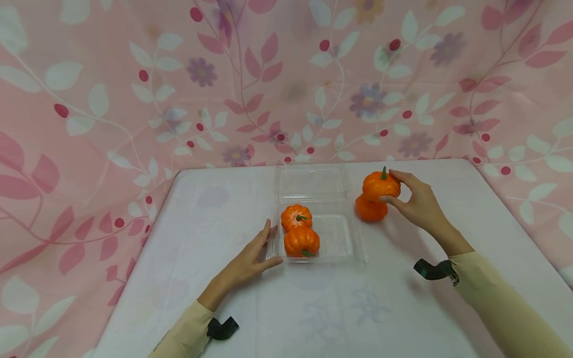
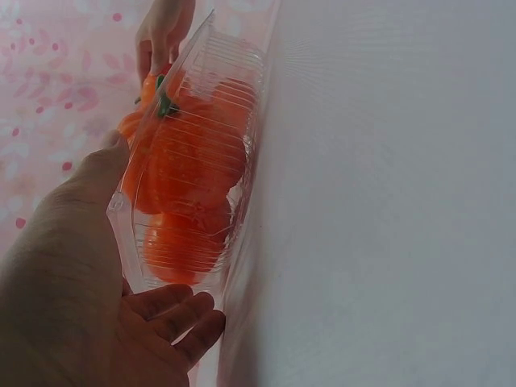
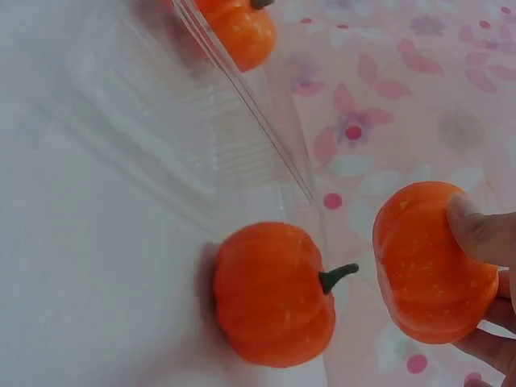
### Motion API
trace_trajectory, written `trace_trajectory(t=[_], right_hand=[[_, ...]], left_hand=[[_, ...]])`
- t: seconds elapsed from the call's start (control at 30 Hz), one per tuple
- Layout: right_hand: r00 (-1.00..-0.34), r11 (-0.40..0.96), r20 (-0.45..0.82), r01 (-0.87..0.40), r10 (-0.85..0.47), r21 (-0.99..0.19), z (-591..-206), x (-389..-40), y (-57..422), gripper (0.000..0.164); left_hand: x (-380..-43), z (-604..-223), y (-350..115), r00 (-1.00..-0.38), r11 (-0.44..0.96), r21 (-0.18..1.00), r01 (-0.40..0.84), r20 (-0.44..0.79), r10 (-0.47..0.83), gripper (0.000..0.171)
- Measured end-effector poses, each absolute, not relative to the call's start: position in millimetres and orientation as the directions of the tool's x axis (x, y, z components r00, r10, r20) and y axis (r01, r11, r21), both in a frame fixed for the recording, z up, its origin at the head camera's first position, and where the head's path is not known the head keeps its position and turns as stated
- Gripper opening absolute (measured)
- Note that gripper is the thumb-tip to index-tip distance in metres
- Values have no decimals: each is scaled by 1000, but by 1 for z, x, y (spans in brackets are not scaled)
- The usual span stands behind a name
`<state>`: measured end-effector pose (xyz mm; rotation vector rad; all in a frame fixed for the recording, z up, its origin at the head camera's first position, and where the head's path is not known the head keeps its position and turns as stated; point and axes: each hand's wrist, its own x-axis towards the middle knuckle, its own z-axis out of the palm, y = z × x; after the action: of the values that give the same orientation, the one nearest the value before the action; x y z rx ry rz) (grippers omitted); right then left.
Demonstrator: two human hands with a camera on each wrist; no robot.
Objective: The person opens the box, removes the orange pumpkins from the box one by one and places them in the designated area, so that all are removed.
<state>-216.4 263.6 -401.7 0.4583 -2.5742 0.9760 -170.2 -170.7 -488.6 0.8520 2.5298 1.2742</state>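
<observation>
My right hand (image 1: 418,201) pinches a small orange toy pumpkin (image 1: 381,185) with a green stem, thumb on one side and fingers on the other. In the right wrist view this pumpkin (image 3: 431,262) is held up off the table. Another pumpkin (image 3: 274,294) stands on the table beside it, partly hidden by the held one in the head view. Two more pumpkins (image 1: 302,242) sit one behind the other in the left half of a clear plastic clamshell box (image 1: 337,238). At the box's left side is my left hand (image 1: 248,258), thumb and fingers spread along its rim and corner.
The box's clear lid (image 1: 312,182) lies folded back toward the far edge of the white-covered table (image 1: 215,214). A pink floral cloth (image 1: 286,74) hangs behind the table. Dark wrist-camera mounts (image 1: 431,269) stick out from both sleeves.
</observation>
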Motion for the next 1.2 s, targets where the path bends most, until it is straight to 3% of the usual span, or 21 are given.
trace_trajectory(t=[0.63, 1.2], right_hand=[[-941, 754, 337, -240, -27, -611, -417, -203, 331, 72], [-967, 747, 252, -188, -28, -638, -451, -197, 340, 69]], left_hand=[[-171, -490, -171, -819, 473, 782, 406, 82, 568, 103], [-171, -491, -171, -817, 462, 787, 409, 90, 570, 103]])
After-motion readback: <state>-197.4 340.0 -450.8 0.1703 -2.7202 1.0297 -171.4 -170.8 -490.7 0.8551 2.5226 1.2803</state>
